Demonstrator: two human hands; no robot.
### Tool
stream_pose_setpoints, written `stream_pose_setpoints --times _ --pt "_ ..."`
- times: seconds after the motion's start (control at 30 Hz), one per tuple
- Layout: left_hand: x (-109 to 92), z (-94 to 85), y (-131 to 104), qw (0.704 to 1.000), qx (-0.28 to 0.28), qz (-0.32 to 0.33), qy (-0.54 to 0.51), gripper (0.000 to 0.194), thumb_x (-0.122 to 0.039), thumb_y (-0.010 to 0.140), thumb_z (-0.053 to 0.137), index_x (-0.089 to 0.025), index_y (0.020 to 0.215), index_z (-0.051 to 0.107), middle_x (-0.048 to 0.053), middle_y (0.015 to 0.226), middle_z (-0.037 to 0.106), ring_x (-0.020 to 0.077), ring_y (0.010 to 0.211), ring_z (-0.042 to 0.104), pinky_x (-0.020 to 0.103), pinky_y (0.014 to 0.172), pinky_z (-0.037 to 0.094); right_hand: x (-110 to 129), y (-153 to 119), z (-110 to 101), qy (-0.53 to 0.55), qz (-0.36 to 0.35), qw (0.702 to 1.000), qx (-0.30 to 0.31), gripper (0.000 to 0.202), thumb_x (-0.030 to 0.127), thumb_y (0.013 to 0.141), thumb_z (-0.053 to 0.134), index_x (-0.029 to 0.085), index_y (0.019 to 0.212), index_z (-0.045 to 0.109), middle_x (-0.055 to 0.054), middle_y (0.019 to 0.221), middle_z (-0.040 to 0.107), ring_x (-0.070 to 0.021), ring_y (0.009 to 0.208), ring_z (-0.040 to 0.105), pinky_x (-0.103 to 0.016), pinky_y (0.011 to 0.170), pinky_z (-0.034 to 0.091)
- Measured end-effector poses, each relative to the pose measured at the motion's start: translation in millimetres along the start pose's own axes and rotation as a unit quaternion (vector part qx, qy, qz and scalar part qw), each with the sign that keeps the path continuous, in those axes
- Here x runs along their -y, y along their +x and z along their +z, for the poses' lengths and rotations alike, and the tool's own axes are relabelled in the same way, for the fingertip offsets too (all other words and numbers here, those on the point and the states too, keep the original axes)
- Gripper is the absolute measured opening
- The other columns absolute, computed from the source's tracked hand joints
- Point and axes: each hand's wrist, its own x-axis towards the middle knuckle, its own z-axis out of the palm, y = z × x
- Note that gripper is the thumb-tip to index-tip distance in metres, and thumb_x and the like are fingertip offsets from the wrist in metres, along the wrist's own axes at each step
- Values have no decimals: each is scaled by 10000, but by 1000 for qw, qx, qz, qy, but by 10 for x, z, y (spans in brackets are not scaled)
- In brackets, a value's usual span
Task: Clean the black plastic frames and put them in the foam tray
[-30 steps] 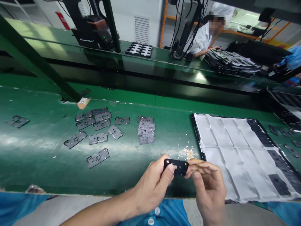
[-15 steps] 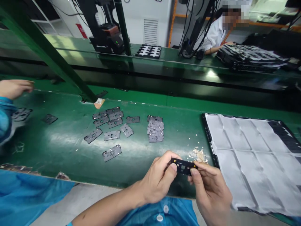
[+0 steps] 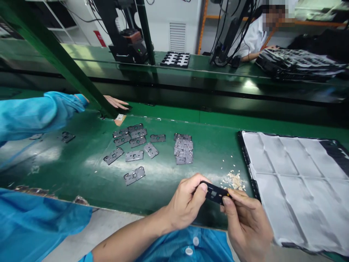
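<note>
Between both hands, just above the table's near edge, is a small black plate with a yellow mark near its right end. My left hand pinches its left end between thumb and fingers. At the right end, the thumb and fingers of my right hand close on it. Tiny pale chips lie in a heap just beyond my right hand. Grey plates in an overlapping stack lie ahead of my left hand. Several similar plates are scattered to the left of that stack.
A large tray with white lining occupies the right side. A co-worker's blue sleeve reaches in from the left, its hand behind a slanted green post. Another person sits across at the back right, beside stacked trays.
The co-worker's arm at the left has stretched rightward, its hand now beyond the green post. The black plate has tilted slightly in my hands, and the yellow mark at its left end no longer shows.
</note>
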Motion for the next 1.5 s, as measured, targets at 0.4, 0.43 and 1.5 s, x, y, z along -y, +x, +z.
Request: stream_pose_setpoints --times 0.4,0.43,1.5 --pt "5 72 8 988 -64 -121 -75 307 -312 1015 448 -191 742 524 -30 650 507 123 620 478 241 603 375 -166 -137 17 -93 -93 991 18 456 0 885 758 250 1262 707 -51 1128 788 -203 933 801 -255 640 684" --pt "5 80 4 987 -75 -124 -68 318 -302 1013 445 -194 720 504 -32 642 493 121 615 466 241 598 369 -150 -132 36 -81 -65 994 15 433 32 907 747 254 1276 703 -60 1140 782 -208 937 801 -260 637 685" --pt "37 61 -293 992 -3 -10 127 276 -310 1142 281 -226 1102 542 6 810 637 177 687 602 298 696 499 -7 -25 154 134 231 964 6 155 351 988 726 209 925 735 -29 868 698 -153 738 637 -244 661 520"
